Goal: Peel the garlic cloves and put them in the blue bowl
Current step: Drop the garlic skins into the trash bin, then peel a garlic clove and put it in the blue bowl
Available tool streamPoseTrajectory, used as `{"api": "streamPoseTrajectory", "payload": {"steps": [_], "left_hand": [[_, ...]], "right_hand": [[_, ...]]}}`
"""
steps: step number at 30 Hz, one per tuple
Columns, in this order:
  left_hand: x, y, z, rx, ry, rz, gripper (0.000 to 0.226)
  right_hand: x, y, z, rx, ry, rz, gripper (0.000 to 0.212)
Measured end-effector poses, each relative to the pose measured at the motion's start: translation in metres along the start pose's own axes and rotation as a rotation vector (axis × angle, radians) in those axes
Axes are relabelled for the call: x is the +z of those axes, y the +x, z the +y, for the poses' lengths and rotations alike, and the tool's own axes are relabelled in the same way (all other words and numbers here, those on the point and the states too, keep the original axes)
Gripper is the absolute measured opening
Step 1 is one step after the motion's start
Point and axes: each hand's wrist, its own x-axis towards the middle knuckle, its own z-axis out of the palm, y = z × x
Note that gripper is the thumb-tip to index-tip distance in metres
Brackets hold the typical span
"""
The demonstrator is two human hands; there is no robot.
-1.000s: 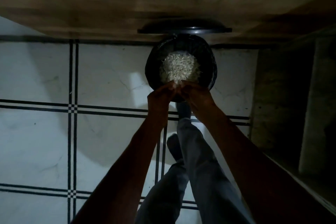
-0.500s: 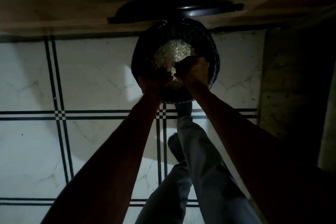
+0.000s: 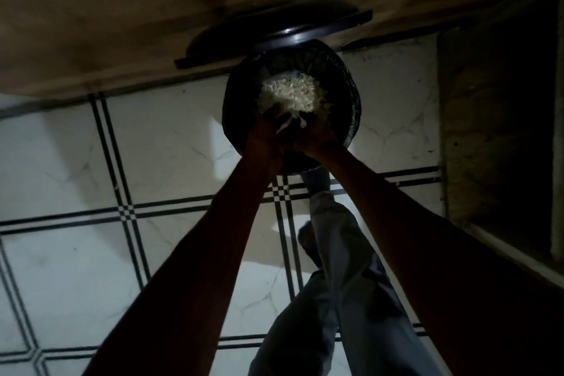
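Compared with half a second ago, both hands sit lower against the round black bin lined with a dark plastic bag (image 3: 351, 91), at its near rim instead of over its middle, and more of the pale heap inside is exposed. The view has also tilted, so the bin's lid and the wall line slant.

The task's material, a heap of pale, papery garlic skins (image 3: 290, 94), lies inside the bin, filling its far half. It looks dry, shredded and flaky, off-white under a bright patch of light. No whole clove can be made out.

The left hand (image 3: 264, 134) and right hand (image 3: 317, 136) are pressed together over the bin's near rim, fingers curled, with a few pale flakes (image 3: 285, 127) showing between them. Whether they pinch a clove or only skins cannot be told in the dim light.

The bin's flat, glossy black lid (image 3: 274, 33) stands open behind the bin, leaning on a brownish stained wall (image 3: 122, 24). Under the bin lies a white marbled tile floor with black striped borders (image 3: 76, 253). Nearer than the bin, a leg in grey creased trousers (image 3: 345, 299) reaches to a dark foot (image 3: 317, 180) at the bin's base. To the right of the bin stands a dark speckled stone cabinet side (image 3: 488, 131).
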Motion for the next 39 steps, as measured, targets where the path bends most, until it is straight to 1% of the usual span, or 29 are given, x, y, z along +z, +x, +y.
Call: {"api": "streamPoseTrajectory", "payload": {"steps": [1,2,3,5,6,8,9,11,14,17,20,23,26,29,32,36,39], "left_hand": [[-0.006,-0.01,0.003,0.028,-0.063,-0.072,0.047],[-0.008,-0.022,0.008,0.055,-0.098,-0.111,0.046],[-0.009,-0.037,0.016,0.042,-0.109,-0.122,0.046],[-0.002,-0.074,0.028,0.012,-0.029,-0.166,0.045],[0.004,-0.094,0.032,0.002,0.048,-0.204,0.038],[0.017,-0.14,0.042,-0.008,0.196,-0.267,0.036],[0.029,-0.168,0.048,-0.009,0.252,-0.287,0.036],[0.051,-0.229,0.051,0.024,0.367,-0.334,0.031],[0.096,-0.322,0.052,0.115,0.513,-0.485,0.022],[0.144,-0.414,0.035,0.133,0.593,-0.637,0.021],[0.187,-0.492,-0.009,0.136,0.705,-0.815,0.021],[0.223,-0.561,-0.066,0.118,0.848,-1.01,0.019],[0.249,-0.621,-0.13,0.101,1.019,-1.164,0.018],[0.271,-0.66,-0.195,0.124,1.161,-1.296,0.017],[0.286,-0.683,-0.26,0.136,1.294,-1.367,0.016],[0.298,-0.706,-0.346,0.149,1.369,-1.433,0.014],[0.308,-0.719,-0.406,0.191,1.403,-1.389,0.007]], "right_hand": [[-0.007,-0.003,-0.002,0.029,0.065,0.089,0.051],[-0.017,-0.016,-0.011,0.056,0.151,0.138,0.051],[-0.026,-0.034,-0.018,0.045,0.252,0.165,0.048],[-0.05,-0.079,-0.027,0.067,0.487,0.187,0.039],[-0.061,-0.102,-0.029,0.058,0.604,0.213,0.034],[-0.09,-0.161,-0.04,0.004,0.778,0.303,0.029],[-0.104,-0.192,-0.044,-0.044,0.799,0.354,0.031],[-0.132,-0.266,-0.054,-0.068,0.824,0.454,0.032],[-0.168,-0.373,-0.06,-0.21,0.849,0.587,0.027],[-0.196,-0.479,-0.055,-0.281,0.874,0.772,0.03],[-0.218,-0.584,-0.033,-0.332,0.945,1.027,0.027],[-0.224,-0.673,0.005,-0.312,0.984,1.234,0.024],[-0.223,-0.746,0.054,-0.24,0.987,1.431,0.019],[-0.221,-0.8,0.103,-0.115,1.055,1.568,0.022],[-0.216,-0.835,0.151,0.005,1.076,1.663,0.022],[-0.214,-0.87,0.223,0.162,1.052,1.734,0.013],[-0.226,-0.893,0.281,0.29,0.994,1.731,0.012]]}}
